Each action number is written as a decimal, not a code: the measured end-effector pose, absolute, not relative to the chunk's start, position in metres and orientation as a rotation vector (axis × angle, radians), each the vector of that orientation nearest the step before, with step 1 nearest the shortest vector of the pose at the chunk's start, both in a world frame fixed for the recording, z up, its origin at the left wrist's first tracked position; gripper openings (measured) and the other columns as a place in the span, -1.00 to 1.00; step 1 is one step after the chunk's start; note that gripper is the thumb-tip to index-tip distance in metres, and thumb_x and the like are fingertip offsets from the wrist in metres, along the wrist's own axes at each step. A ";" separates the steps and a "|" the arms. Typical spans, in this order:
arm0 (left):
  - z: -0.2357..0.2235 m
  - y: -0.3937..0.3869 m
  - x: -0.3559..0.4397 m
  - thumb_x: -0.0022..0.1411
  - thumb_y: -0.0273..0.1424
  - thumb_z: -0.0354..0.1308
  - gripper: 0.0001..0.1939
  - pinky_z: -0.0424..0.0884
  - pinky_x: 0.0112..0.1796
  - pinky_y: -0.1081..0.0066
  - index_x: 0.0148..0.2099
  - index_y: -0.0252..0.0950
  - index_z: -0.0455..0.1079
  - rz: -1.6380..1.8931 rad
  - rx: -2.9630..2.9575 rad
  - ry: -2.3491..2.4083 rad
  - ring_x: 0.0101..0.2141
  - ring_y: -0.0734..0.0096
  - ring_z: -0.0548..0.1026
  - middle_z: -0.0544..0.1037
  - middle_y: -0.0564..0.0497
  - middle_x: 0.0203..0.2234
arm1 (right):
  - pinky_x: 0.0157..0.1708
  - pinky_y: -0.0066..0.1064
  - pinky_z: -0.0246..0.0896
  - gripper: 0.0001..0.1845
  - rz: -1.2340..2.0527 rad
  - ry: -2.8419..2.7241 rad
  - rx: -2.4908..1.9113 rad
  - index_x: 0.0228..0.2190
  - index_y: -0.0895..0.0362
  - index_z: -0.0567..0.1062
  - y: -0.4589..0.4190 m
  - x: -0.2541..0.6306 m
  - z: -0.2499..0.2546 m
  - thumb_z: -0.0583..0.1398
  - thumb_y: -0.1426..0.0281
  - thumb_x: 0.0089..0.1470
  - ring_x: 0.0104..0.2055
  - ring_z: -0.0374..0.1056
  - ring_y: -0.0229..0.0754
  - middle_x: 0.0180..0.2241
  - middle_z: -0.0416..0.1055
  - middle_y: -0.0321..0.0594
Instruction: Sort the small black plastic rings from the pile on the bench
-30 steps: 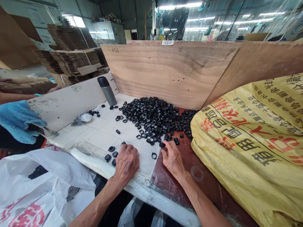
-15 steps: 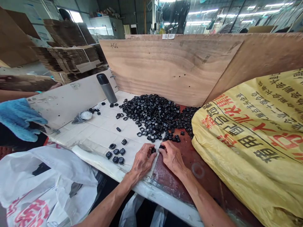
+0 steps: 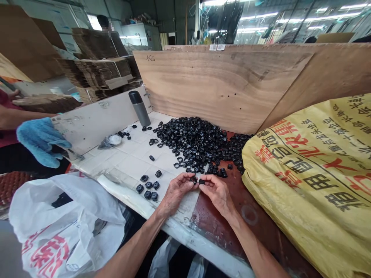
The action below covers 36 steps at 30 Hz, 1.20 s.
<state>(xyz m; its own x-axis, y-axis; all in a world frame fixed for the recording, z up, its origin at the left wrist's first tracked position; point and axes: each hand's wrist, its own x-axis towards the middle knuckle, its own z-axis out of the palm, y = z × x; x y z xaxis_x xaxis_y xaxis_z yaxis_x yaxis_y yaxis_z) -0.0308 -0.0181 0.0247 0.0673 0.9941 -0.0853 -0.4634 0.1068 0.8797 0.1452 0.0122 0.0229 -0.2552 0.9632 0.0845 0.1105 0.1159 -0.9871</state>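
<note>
Black round piece (image 3: 193, 180), small and dark, its finer detail too tiny to make out, sits over the near part of the table (image 3: 121, 164), pinched between the thumb and fingers of your left hand (image 3: 176, 193); your right hand (image 3: 218, 191) closes its fingertips on another black piece (image 3: 201, 182), just beside the first; your wrists angle inward, fingertips facing each other, forearms reaching up from below; beyond them spreads a heap of black rings (image 3: 191, 143).

Forearms (image 3: 139, 243) bare, lean, tapering to wrists; left hand (image 3: 174, 192), right hand (image 3: 219, 194) bare; fingers (image 3: 210, 178) slender.
</note>
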 end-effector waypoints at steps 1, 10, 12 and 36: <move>0.024 -0.018 -0.031 0.11 -0.36 0.37 -0.63 0.46 -0.05 0.31 -0.03 -0.30 0.44 1.297 0.789 0.852 -0.23 0.36 0.58 0.59 -0.05 -0.19 | -0.16 -0.33 0.41 -0.77 1.244 -1.557 -1.072 -0.22 0.10 0.56 0.012 0.145 0.025 0.28 0.33 0.03 -0.19 0.47 -0.15 -0.17 0.53 -0.18; 0.022 -0.018 -0.030 0.06 -0.43 0.40 -0.67 0.45 -0.11 0.39 -0.12 -0.28 0.42 1.322 0.815 0.853 -0.25 0.43 0.54 0.57 0.02 -0.24 | -0.26 -0.38 0.40 -0.73 1.303 -1.461 -1.076 -0.23 0.11 0.50 0.008 0.144 0.030 0.32 0.30 -0.01 -0.28 0.46 -0.17 -0.28 0.53 -0.21; 0.023 -0.018 -0.030 0.06 -0.41 0.40 -0.67 0.47 -0.17 0.39 -0.13 -0.28 0.41 1.326 0.825 0.872 -0.30 0.44 0.53 0.55 0.03 -0.25 | -0.27 -0.38 0.40 -0.73 1.321 -1.450 -1.067 -0.24 0.11 0.50 0.008 0.144 0.030 0.32 0.30 -0.01 -0.29 0.46 -0.17 -0.29 0.52 -0.21; 0.008 -0.022 -0.021 0.12 -0.37 0.34 -0.63 0.49 -0.11 0.32 -0.04 -0.24 0.35 1.329 1.243 1.158 -0.23 0.38 0.54 0.53 -0.01 -0.19 | -0.10 -0.26 0.40 -0.91 0.948 -1.677 -1.045 -0.42 0.07 0.53 0.008 0.147 0.025 0.27 0.33 0.09 -0.16 0.50 -0.09 -0.21 0.58 -0.18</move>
